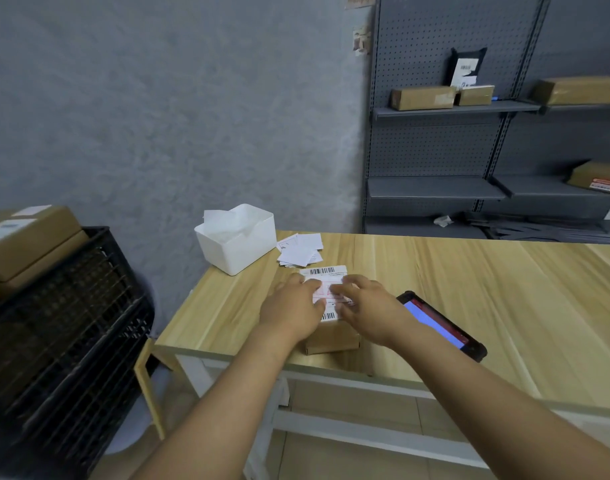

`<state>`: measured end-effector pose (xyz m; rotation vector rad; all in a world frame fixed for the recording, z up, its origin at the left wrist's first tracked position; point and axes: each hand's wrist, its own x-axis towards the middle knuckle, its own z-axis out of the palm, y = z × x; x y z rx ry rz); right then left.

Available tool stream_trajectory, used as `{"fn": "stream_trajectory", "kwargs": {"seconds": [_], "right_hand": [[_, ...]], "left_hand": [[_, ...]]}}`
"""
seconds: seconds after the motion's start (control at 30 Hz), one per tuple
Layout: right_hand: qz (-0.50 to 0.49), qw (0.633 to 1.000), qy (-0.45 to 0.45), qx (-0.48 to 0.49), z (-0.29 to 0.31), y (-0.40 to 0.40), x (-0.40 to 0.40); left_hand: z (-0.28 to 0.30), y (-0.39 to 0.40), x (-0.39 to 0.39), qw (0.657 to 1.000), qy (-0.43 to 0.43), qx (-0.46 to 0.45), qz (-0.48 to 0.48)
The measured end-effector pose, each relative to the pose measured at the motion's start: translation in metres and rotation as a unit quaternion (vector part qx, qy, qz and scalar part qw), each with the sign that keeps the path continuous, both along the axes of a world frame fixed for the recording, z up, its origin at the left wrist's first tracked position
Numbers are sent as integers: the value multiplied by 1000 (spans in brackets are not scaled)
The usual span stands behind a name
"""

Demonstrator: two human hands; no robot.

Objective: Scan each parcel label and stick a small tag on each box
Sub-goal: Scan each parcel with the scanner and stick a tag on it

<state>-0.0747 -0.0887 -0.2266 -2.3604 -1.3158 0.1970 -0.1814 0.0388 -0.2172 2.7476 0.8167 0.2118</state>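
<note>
two hands, left hand (291, 308) and right hand (366, 306), press flat, unclenched, on the box (331, 337). its label (326, 275) shows barcodes; the print is too blurred to read.

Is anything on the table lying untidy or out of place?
Yes. The small white tags lie scattered in a loose heap beside the white bin, and that bin overhangs the table corner.

Matt cardboard box (331, 341) (paper label (326, 271)) — smooth wood-grain table (470, 289).
</note>
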Motion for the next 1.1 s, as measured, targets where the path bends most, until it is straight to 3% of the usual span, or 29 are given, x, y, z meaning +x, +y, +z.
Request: {"fn": "stream_trajectory", "kwargs": {"seconds": [0.07,0.13,0.23,0.3,0.57,1.1], "right_hand": [[-41,998,46,15,-1,-1,-2],[-69,991,112,30,-1,-6,-1],[-66,978,191,52,2,-10,-6],[-61,975,198,76,6,-5,-14],[-2,965,224,137,34,61,-83],[124,946,269,135,40,324,-319]], "left_hand": [[-1,3,-5,998,-14,-25,51],[-2,9,-11,990,-38,-109,80],[-5,10,-21,942,-82,-311,96],[-6,11,-28,919,-118,-357,118],[20,77,-102,909,-204,-306,196],[41,284,-381,882,-254,-228,326]]}}
